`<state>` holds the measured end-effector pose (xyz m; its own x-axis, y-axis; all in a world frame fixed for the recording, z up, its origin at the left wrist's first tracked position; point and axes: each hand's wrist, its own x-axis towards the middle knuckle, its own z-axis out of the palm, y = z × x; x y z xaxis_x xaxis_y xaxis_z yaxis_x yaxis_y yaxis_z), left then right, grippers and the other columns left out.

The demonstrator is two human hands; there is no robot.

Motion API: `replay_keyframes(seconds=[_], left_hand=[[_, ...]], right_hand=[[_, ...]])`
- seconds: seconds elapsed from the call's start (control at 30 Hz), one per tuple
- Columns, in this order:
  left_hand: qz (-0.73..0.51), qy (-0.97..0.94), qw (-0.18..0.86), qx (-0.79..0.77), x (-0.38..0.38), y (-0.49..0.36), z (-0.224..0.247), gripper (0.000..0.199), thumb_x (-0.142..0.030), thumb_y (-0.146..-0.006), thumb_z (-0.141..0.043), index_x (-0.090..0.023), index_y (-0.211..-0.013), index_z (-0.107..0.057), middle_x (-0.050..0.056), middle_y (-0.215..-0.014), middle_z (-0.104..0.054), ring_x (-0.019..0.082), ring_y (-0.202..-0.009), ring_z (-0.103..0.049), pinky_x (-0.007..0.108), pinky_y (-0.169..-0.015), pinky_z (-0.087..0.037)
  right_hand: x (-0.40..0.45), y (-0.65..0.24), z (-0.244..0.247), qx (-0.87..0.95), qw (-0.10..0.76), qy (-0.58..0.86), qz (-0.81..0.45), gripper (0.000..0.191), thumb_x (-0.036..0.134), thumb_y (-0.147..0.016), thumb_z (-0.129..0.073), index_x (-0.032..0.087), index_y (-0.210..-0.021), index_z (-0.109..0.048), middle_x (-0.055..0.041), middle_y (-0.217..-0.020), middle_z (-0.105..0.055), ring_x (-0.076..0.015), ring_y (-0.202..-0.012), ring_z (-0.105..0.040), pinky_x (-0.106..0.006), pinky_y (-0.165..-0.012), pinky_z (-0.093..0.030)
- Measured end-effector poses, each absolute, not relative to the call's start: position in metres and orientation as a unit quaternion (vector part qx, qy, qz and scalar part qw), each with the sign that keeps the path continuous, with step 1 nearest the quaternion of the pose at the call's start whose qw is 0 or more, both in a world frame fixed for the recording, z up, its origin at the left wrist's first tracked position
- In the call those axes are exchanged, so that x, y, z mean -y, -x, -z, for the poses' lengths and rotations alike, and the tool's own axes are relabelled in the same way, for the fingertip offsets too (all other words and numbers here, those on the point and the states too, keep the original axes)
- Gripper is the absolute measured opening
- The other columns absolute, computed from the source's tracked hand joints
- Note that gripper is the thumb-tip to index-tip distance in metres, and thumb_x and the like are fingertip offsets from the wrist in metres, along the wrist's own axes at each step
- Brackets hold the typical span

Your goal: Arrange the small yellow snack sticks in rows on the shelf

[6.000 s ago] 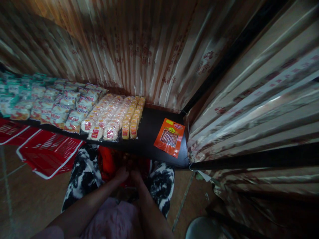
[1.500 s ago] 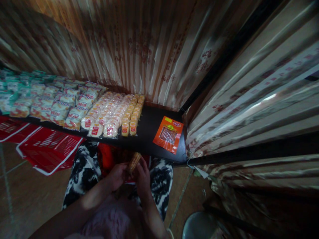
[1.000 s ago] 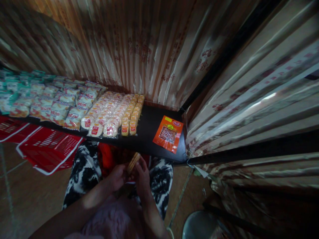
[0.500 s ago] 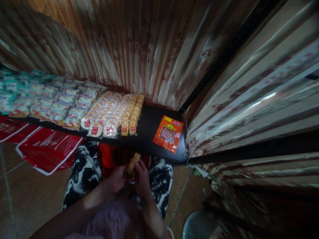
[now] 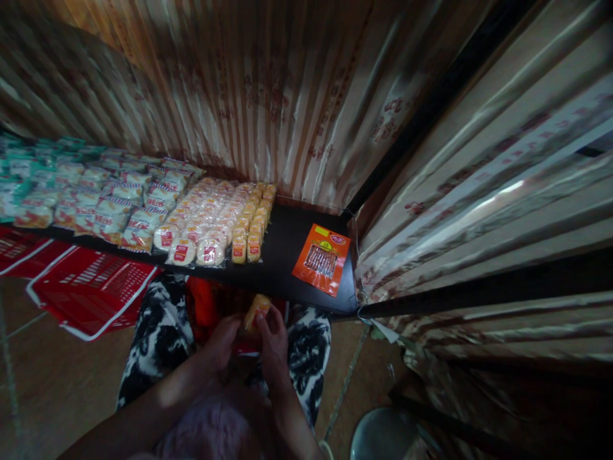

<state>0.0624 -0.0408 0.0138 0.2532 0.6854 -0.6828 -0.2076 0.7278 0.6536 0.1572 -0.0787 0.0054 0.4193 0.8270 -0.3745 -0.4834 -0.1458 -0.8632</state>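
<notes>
My right hand pinches a small yellow wrapped snack just in front of the shelf's front edge, above my lap. Close beside it on the left is my left hand, its fingers curled near the snack's lower left side; whether they touch it or hold anything is too dark to tell. On the black shelf, yellow wrapped snacks stand in two rows next to rows of round white wrapped crackers. An orange packet lies flat near the shelf's right end.
Blue-and-white packets and green packets fill the shelf's left part. Red baskets are below it at the left. Between my knees is something bright orange. A round metallic container stands on the floor at lower right.
The snack in my right hand has turned so that its broader, labelled face shows. My left hand has moved slightly away from it to the left.
</notes>
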Motion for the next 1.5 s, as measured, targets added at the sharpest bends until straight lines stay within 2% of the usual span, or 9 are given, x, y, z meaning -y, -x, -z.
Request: replay_keyframes(seconds=[0.1, 0.23, 0.43, 0.63, 0.83, 0.9, 1.1, 1.5], left_hand=[[-0.321, -0.252, 0.739, -0.536, 0.039, -0.061, -0.019, 0.02, -0.025, -0.055, -0.062, -0.015, -0.073, -0.063, 0.003, -0.07, -0.068, 0.02, -0.074, -0.064, 0.028, -0.066, -0.047], [-0.331, -0.308, 0.713, -0.536, 0.035, -0.061, -0.026, 0.022, -0.031, -0.059, -0.061, -0.016, -0.075, -0.064, 0.004, -0.08, -0.07, 0.021, -0.081, -0.064, 0.03, -0.073, -0.047], [-0.305, -0.349, 0.698, -0.546, 0.036, -0.061, -0.033, 0.032, -0.041, -0.064, -0.064, -0.017, -0.086, -0.065, 0.005, -0.091, -0.07, 0.022, -0.09, -0.063, 0.032, -0.082, -0.047], [-0.289, -0.391, 0.697, -0.527, 0.031, -0.063, -0.039, 0.039, -0.046, -0.065, -0.067, -0.015, -0.089, -0.064, 0.008, -0.093, -0.07, 0.023, -0.088, -0.063, 0.033, -0.082, -0.048], [-0.286, -0.419, 0.693, -0.512, 0.018, -0.068, -0.039, 0.045, -0.044, -0.061, -0.072, -0.014, -0.093, -0.064, 0.011, -0.1, -0.069, 0.026, -0.096, -0.062, 0.034, -0.084, -0.047], [-0.291, -0.428, 0.681, -0.518, 0.013, -0.071, -0.038, 0.045, -0.043, -0.058, -0.073, -0.013, -0.091, -0.065, 0.012, -0.099, -0.069, 0.027, -0.095, -0.062, 0.035, -0.084, -0.047], [-0.308, -0.469, 0.622, -0.547, 0.0, -0.081, -0.042, 0.034, -0.039, -0.066, -0.064, -0.013, -0.089, -0.065, 0.01, -0.092, -0.07, 0.026, -0.088, -0.063, 0.034, -0.081, -0.047], [-0.324, -0.507, 0.559, -0.571, -0.031, -0.106, -0.044, 0.026, -0.033, -0.066, -0.065, -0.016, -0.085, -0.068, 0.007, -0.088, -0.069, 0.023, -0.085, -0.061, 0.031, -0.081, -0.043]], right_hand=[[0.077, -0.158, -0.003, 0.162, 0.635, 0.57, -0.495, 0.044, 0.039, -0.068, -0.069, 0.017, -0.105, -0.059, -0.0084, -0.103, -0.067, -0.0209, -0.093, -0.063, -0.032, -0.081, -0.051], [0.074, -0.159, 0.0, 0.172, 0.63, 0.589, -0.476, 0.046, 0.042, -0.067, -0.068, 0.016, -0.105, -0.059, -0.0089, -0.1, -0.068, -0.0202, -0.087, -0.064, -0.032, -0.076, -0.052], [0.074, -0.163, 0.002, 0.216, 0.613, 0.62, -0.44, 0.045, 0.038, -0.072, -0.065, 0.016, -0.11, -0.057, -0.0089, -0.105, -0.066, -0.021, -0.096, -0.062, -0.034, -0.085, -0.049], [0.072, -0.167, -0.007, 0.244, 0.595, 0.65, -0.405, 0.042, 0.038, -0.073, -0.063, 0.018, -0.109, -0.058, -0.0061, -0.103, -0.067, -0.0199, -0.093, -0.062, -0.033, -0.084, -0.049], [0.062, -0.174, -0.014, 0.257, 0.588, 0.657, -0.396, 0.041, 0.037, -0.073, -0.063, 0.019, -0.109, -0.058, -0.0055, -0.103, -0.067, -0.0204, -0.094, -0.062, -0.033, -0.085, -0.048], [0.059, -0.176, -0.016, 0.264, 0.585, 0.66, -0.392, 0.04, 0.037, -0.073, -0.063, 0.02, -0.109, -0.059, -0.0056, -0.103, -0.067, -0.0205, -0.095, -0.062, -0.033, -0.086, -0.047], [0.051, -0.184, -0.022, 0.313, 0.568, 0.663, -0.374, 0.033, 0.035, -0.077, -0.058, 0.02, -0.107, -0.06, -0.0064, -0.106, -0.066, -0.0209, -0.099, -0.06, -0.036, -0.09, -0.045], [0.025, -0.212, -0.036, 0.404, 0.527, 0.697, -0.271, 0.026, 0.028, -0.078, -0.055, 0.019, -0.101, -0.063, -0.007, -0.097, -0.065, -0.0198, -0.086, -0.06, -0.033, -0.08, -0.047]])
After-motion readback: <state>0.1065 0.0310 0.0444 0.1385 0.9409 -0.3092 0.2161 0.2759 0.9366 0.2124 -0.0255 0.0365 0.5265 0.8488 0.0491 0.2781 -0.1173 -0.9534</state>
